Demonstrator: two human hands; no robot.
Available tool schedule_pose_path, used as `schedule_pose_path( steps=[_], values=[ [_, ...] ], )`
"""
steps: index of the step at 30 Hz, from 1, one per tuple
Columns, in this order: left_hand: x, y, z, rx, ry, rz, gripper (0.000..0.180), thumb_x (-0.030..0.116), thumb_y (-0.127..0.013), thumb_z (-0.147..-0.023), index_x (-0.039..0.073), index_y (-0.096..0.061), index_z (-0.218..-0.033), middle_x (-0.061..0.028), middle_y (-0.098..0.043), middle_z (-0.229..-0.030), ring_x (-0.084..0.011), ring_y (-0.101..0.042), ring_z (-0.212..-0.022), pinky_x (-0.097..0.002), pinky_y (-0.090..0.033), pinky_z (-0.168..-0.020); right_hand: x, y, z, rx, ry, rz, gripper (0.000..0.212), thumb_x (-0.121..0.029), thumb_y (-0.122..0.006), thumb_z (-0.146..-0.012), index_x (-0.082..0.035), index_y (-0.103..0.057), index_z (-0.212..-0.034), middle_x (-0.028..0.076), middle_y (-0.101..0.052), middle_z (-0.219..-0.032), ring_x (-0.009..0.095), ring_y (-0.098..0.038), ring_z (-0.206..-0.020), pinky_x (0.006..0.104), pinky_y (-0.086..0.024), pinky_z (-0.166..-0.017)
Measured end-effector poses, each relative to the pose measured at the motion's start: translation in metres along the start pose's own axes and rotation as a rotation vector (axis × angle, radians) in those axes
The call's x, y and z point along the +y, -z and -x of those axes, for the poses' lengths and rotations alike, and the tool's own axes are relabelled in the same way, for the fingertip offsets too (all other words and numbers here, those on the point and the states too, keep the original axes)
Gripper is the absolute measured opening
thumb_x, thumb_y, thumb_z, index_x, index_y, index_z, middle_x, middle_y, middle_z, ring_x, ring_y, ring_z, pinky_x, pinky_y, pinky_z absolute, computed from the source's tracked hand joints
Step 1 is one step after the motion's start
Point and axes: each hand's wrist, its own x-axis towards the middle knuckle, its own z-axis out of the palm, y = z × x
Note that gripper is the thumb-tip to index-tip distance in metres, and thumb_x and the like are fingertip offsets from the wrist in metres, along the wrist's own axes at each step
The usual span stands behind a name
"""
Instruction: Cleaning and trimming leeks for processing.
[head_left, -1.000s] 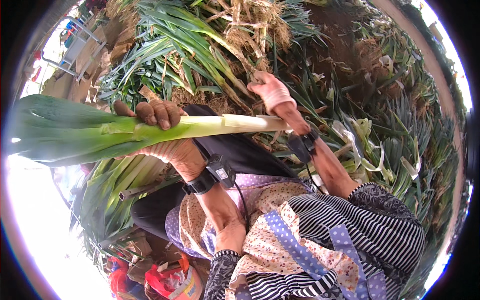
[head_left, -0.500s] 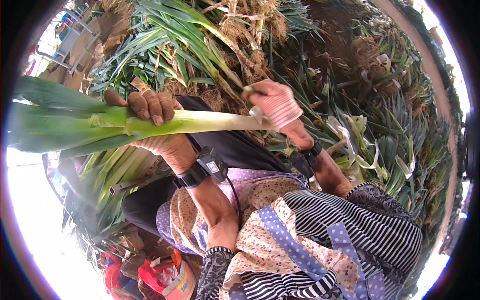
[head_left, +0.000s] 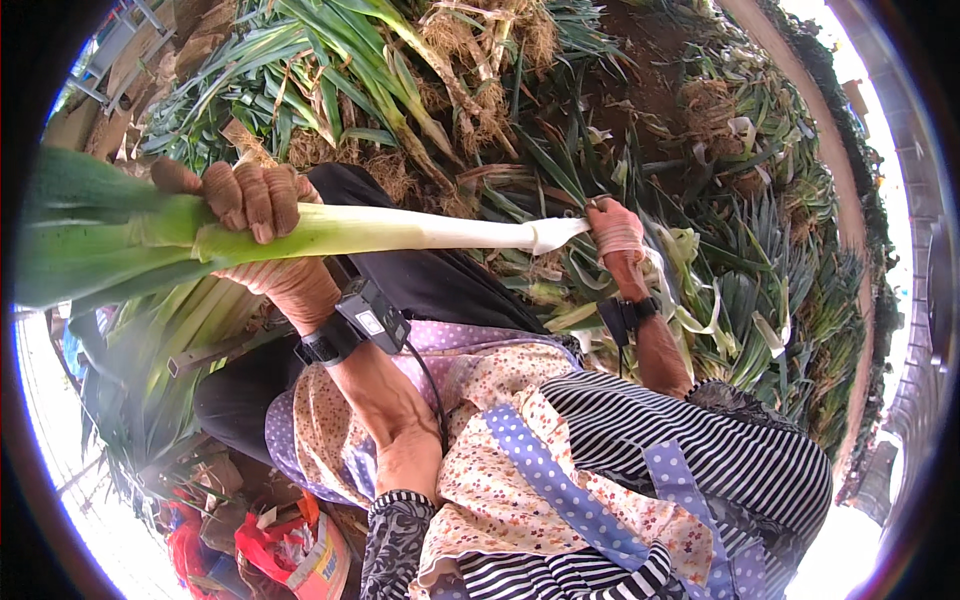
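A thick leek (head_left: 400,226) lies nearly level across the view, its green leaves to the left and its white shaft to the right. My left hand (head_left: 250,205), in a soiled glove, is wrapped round it where the green begins. At the white end, a pale outer skin (head_left: 550,234) is bunched into a loose ring and drawn out to a point. My right hand (head_left: 614,228), in a striped glove, is closed at that point and pinches the skin; its fingertips are partly hidden.
Rooted leeks (head_left: 400,90) are heaped ahead. Stripped leaves and peelings (head_left: 700,300) cover the ground at right. Other leeks (head_left: 190,370) stand bundled by my left knee. A red and white bag (head_left: 300,550) sits at lower left, and a metal frame (head_left: 115,60) stands far left.
My right hand has moved right, away from my left hand, drawing the outer skin out past the white end. My left hand keeps its hold on the leek. The whole view has shifted slightly.
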Motion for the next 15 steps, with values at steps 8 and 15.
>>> schedule_pose_path(
  steps=[8, 15],
  values=[
    [-0.004, 0.018, -0.001, -0.012, 0.108, -0.009, 0.041, 0.033, -0.069, -0.081, 0.012, -0.042, -0.104, -0.0012, -0.049, -0.065, -0.0107, -0.051, -0.047, -0.0242, -0.042, -0.040, 0.082, -0.065, -0.012, 0.104, 0.011, -0.079, 0.036, -0.040, -0.058, -0.080, -0.010, -0.066, -0.096, 0.018, -0.066, -0.089, 0.033, -0.063, -0.087, 0.0425, -0.049, -0.077],
    [0.064, 0.015, -0.001, 0.039, 0.211, -0.153, 0.022, 0.034, -0.049, -0.094, 0.013, -0.045, -0.089, 0.0032, -0.045, -0.059, -0.0080, -0.044, -0.046, -0.0316, -0.048, -0.060, 0.214, -0.028, -0.006, -0.193, -0.326, 0.235, 0.049, -0.031, -0.062, -0.074, -0.005, -0.057, -0.116, 0.017, -0.062, -0.110, 0.035, -0.059, -0.099, 0.0389, -0.047, -0.085]
  ],
)
